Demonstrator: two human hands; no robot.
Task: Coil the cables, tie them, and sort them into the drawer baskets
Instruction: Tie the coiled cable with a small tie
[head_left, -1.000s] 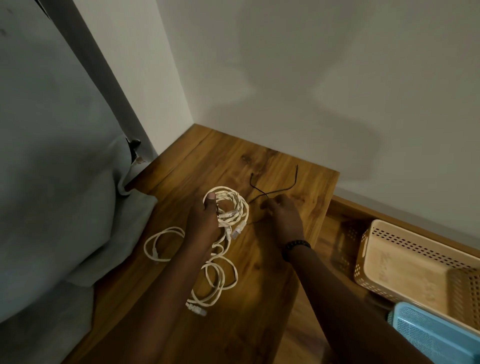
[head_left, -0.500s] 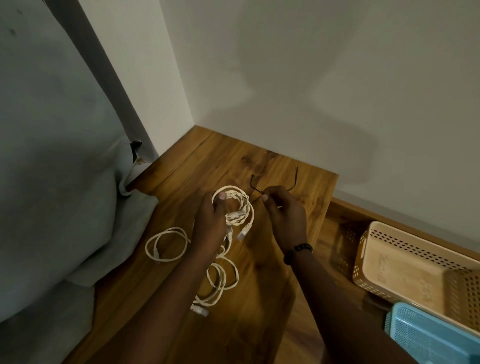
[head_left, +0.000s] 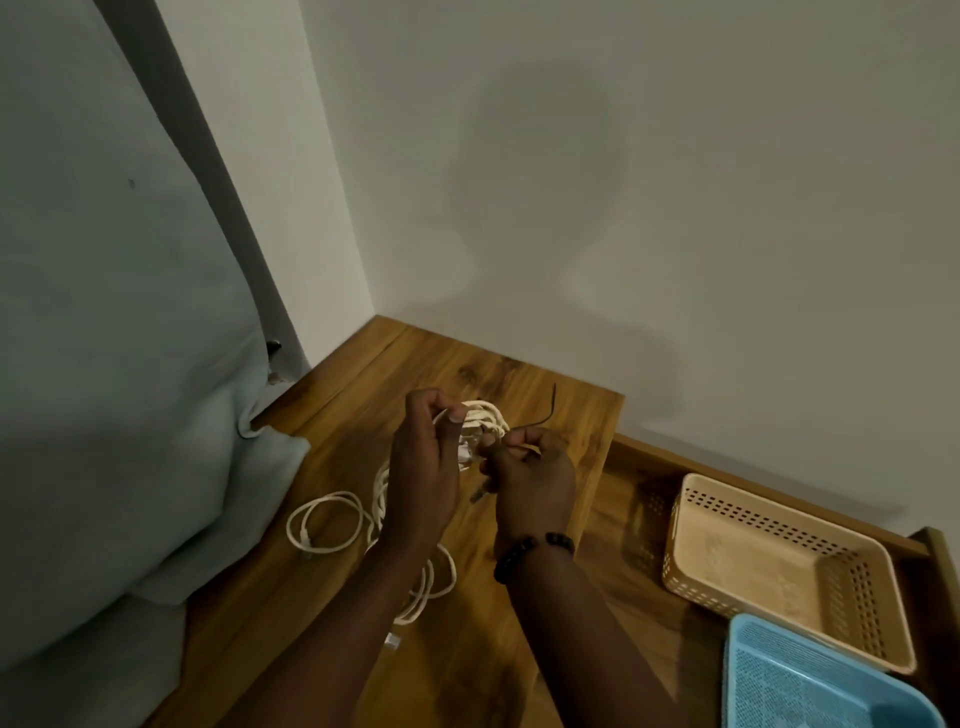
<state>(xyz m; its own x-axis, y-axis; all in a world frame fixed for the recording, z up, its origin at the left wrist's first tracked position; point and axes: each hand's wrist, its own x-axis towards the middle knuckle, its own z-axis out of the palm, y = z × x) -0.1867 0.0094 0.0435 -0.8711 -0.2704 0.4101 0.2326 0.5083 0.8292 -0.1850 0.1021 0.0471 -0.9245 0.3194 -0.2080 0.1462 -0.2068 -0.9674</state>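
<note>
At centre frame, two hands meet above a wooden top (head_left: 343, 618). The left hand (head_left: 423, 473) is curled closed around a bundle of white cable (head_left: 480, 423), thumb pressed on the coil. The right hand (head_left: 535, 480), wearing a beaded bracelet (head_left: 530, 551), pinches one thin dark tie (head_left: 543, 413) against the bundle. More white loops (head_left: 324, 530) lie on the wood at lower left. At lower right sit two baskets: one beige (head_left: 774, 566), one blue (head_left: 810, 680).
</note>
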